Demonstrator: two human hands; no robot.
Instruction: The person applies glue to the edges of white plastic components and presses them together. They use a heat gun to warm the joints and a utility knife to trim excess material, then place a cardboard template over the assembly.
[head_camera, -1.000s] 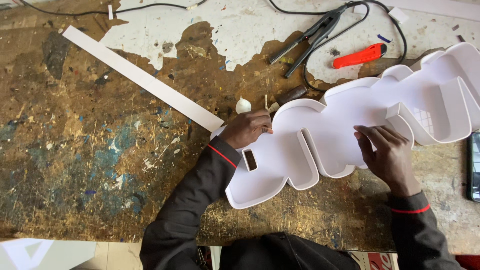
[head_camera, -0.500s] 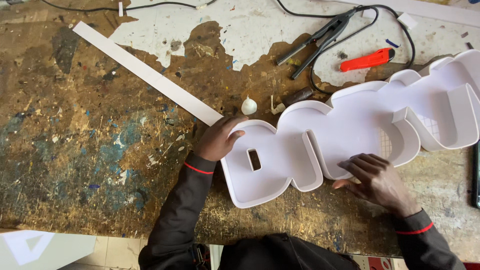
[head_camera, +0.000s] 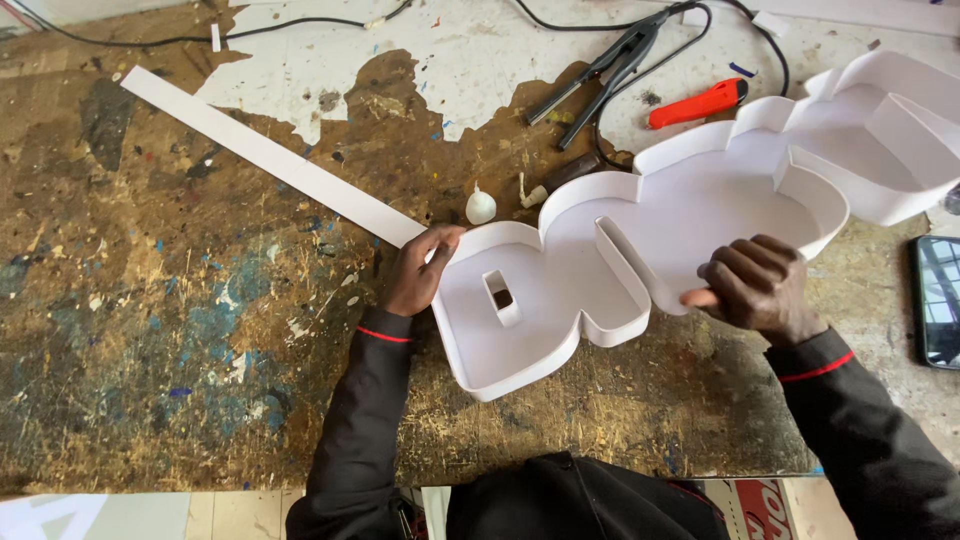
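Across the frame's centre and right, a white plastic channel-letter sign shell lay on the paint-stained wooden tabletop. The left hand gripped its left rim; the right hand clasped its lower edge.

A workshop: scarred, paint-flecked workbench (pliers, orange utility knife, cables).

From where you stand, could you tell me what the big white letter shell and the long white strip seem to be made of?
White letter shell: likely thin plastic sheet, matte, smooth; its walls curve cleanly and stand thin-edged. Left hand and right hand grip its rim. Long white strip: apparently the same matte sheet, lying flat on the worn workbench.
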